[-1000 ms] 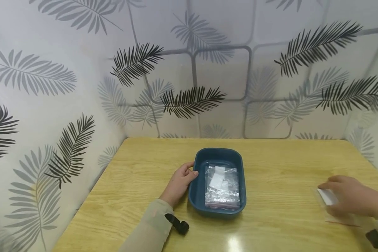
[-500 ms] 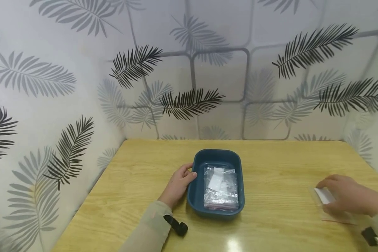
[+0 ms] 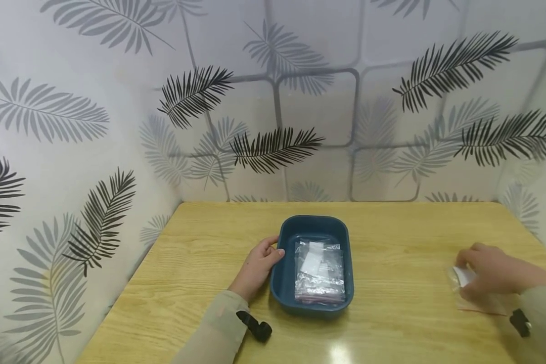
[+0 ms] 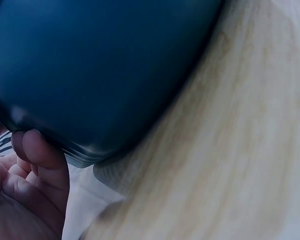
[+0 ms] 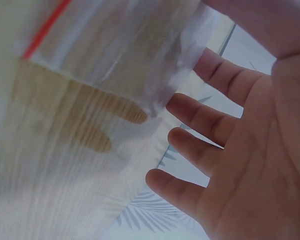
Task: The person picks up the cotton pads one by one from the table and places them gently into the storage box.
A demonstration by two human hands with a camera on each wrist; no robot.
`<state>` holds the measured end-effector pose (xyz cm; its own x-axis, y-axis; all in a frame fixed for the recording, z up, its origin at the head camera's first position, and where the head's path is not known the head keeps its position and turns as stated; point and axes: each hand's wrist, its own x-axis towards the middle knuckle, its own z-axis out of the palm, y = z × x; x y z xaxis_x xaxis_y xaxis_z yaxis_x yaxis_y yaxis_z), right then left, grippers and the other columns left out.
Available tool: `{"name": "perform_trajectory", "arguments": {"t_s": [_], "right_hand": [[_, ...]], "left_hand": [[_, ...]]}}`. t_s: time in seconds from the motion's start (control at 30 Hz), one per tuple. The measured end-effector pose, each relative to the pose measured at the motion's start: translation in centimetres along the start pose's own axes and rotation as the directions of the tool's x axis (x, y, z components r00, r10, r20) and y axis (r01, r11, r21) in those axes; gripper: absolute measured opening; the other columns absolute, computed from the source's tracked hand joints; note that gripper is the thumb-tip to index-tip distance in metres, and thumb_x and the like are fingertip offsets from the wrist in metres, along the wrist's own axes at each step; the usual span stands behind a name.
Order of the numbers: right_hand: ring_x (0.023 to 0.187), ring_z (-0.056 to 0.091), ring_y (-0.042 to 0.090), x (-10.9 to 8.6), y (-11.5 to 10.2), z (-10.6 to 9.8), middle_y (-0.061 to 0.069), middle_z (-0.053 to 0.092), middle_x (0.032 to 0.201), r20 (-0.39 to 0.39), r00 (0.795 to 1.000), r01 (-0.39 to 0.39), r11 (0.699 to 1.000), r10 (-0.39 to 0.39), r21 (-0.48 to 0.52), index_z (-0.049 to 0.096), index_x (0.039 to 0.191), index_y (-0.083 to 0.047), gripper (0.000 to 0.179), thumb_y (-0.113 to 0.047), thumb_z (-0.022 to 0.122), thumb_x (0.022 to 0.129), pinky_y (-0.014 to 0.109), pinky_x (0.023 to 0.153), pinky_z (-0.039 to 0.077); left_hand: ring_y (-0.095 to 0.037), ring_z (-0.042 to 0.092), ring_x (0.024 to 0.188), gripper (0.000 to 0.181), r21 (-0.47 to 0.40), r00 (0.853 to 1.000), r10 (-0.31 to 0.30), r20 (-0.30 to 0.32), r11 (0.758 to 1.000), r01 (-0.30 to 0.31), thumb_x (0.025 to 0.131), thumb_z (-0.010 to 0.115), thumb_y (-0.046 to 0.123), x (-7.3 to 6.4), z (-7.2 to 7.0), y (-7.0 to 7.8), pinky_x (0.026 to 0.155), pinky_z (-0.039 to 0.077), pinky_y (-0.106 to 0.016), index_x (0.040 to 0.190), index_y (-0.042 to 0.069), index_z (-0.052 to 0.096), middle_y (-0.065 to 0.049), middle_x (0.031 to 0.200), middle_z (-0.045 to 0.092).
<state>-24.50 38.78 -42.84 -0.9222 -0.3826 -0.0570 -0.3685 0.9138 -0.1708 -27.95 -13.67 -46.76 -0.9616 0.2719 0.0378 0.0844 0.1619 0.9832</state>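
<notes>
A dark blue plastic bin (image 3: pixel 311 309) stands on the table left of my right hand, and several clear zip bags (image 3: pixel 320 283) lie stacked inside it. On top of the stack shows a white piece (image 3: pixel 312 260). My left hand (image 3: pixel 257 263) grips the bin's left side, thumb at the rim and fingers along the outer wall (image 4: pixel 105 75). Off to the right, my right hand (image 3: pixel 496 270) pinches a clear zip bag (image 5: pixel 125 55) with a red seal line between thumb and index finger. Its other fingers (image 5: pixel 195 150) are spread. A white patch (image 3: pixel 463 275) shows at that bag, partly hidden by the hand.
Both hands work over a light wood-grain table (image 3: pixel 200 227). A leaf-patterned wall (image 3: pixel 318 111) rises behind its far edge, with another wall (image 3: pixel 54 167) on the left. Black straps (image 3: pixel 255 326) sit at both wrists.
My right hand has shifted a little left and away from me with the zip bag in its fingers. The left hand and the bin have stayed in place.
</notes>
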Motion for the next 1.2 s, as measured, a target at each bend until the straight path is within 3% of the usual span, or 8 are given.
{"name": "perform_trajectory", "arguments": {"t_s": [0.2, 0.33, 0.47, 0.57, 0.7, 0.9, 0.97, 1.2], "right_hand": [[0.082, 0.053, 0.027, 0.1, 0.6, 0.5, 0.012, 0.058, 0.097, -0.017, 1.0, -0.02, 1.0, 0.02, -0.007, 0.063, 0.108, -0.009, 0.063, -0.041, 0.09, 0.06, 0.041, 0.065, 0.045], [0.094, 0.059, 0.042, -0.4, 1.3, 1.1, 0.023, 0.062, 0.108, -0.055, 0.998, -0.013, 0.999, 0.011, -0.032, 0.067, 0.115, -0.006, 0.071, -0.045, 0.091, 0.061, 0.055, 0.076, 0.049], [0.106, 0.054, 0.058, -0.8, 1.7, 1.2, 0.036, 0.057, 0.118, -0.062, 0.998, -0.012, 0.999, 0.01, -0.039, 0.069, 0.12, -0.004, 0.071, -0.043, 0.091, 0.064, 0.069, 0.082, 0.045], [0.105, 0.056, 0.055, -0.8, 1.7, 1.3, 0.034, 0.057, 0.119, -0.067, 0.997, -0.031, 0.999, 0.029, -0.023, 0.07, 0.118, -0.006, 0.068, -0.044, 0.09, 0.065, 0.067, 0.081, 0.047], [0.097, 0.06, 0.043, -0.6, 1.6, 1.3, 0.027, 0.061, 0.113, -0.086, 0.996, -0.041, 0.999, 0.04, -0.006, 0.069, 0.11, -0.01, 0.061, -0.043, 0.091, 0.064, 0.053, 0.075, 0.05], [0.084, 0.056, 0.028, -0.1, 1.3, 1.2, 0.018, 0.06, 0.103, -0.079, 0.996, -0.045, 0.998, 0.048, 0.037, 0.065, 0.104, -0.012, 0.057, -0.036, 0.092, 0.061, 0.038, 0.065, 0.045], [0.085, 0.055, 0.028, -0.1, 1.4, 1.2, 0.018, 0.058, 0.104, -0.077, 0.996, -0.04, 0.998, 0.045, 0.055, 0.064, 0.106, -0.012, 0.058, -0.036, 0.092, 0.061, 0.039, 0.065, 0.045], [0.103, 0.057, 0.049, -0.4, 1.4, 1.5, 0.03, 0.054, 0.119, -0.061, 0.996, -0.057, 0.994, 0.062, 0.095, 0.064, 0.126, -0.006, 0.071, -0.047, 0.087, 0.072, 0.065, 0.08, 0.048]], "left_hand": [[-0.024, 0.064, 0.086, 0.052, 0.005, 1.0, 0.008, -0.009, 1.0, -0.008, 0.103, 0.06, 0.024, 0.0, 0.1, -0.3, 0.083, 0.051, -0.033, 0.15, 0.008, 0.046, -0.016, 0.099, 0.067], [-0.024, 0.064, 0.085, 0.052, 0.011, 1.0, 0.009, -0.009, 1.0, -0.009, 0.103, 0.06, 0.024, -0.1, 0.2, -0.2, 0.082, 0.05, -0.033, 0.15, 0.007, 0.046, -0.017, 0.099, 0.066], [-0.024, 0.063, 0.085, 0.052, 0.012, 1.0, 0.006, -0.013, 1.0, -0.006, 0.103, 0.06, 0.024, -0.2, 0.2, -0.1, 0.082, 0.05, -0.033, 0.15, 0.008, 0.046, -0.018, 0.1, 0.066], [-0.024, 0.062, 0.084, 0.052, 0.011, 1.0, 0.013, -0.015, 1.0, -0.013, 0.103, 0.061, 0.024, -0.1, 0.2, -0.2, 0.081, 0.049, -0.033, 0.15, 0.008, 0.046, -0.018, 0.099, 0.065], [-0.023, 0.061, 0.083, 0.052, 0.011, 1.0, 0.015, -0.021, 1.0, -0.014, 0.102, 0.061, 0.023, 0.1, 0.2, -0.4, 0.08, 0.049, -0.032, 0.15, 0.008, 0.047, -0.018, 0.098, 0.065], [-0.026, 0.062, 0.084, 0.052, 0.006, 1.0, -0.002, -0.019, 1.0, 0.002, 0.104, 0.058, 0.021, 0.1, 0.2, -0.6, 0.079, 0.05, -0.031, 0.152, 0.008, 0.044, -0.022, 0.101, 0.065], [-0.026, 0.063, 0.084, 0.052, 0.006, 1.0, 0.0, -0.015, 1.0, 0.001, 0.103, 0.059, 0.022, 0.0, 0.2, -0.5, 0.079, 0.05, -0.031, 0.151, 0.008, 0.044, -0.021, 0.101, 0.065], [-0.023, 0.063, 0.083, 0.052, 0.007, 1.0, 0.012, -0.003, 1.0, -0.012, 0.103, 0.061, 0.025, 0.0, 0.0, -0.4, 0.081, 0.051, -0.032, 0.15, 0.009, 0.046, -0.016, 0.097, 0.066]]}}
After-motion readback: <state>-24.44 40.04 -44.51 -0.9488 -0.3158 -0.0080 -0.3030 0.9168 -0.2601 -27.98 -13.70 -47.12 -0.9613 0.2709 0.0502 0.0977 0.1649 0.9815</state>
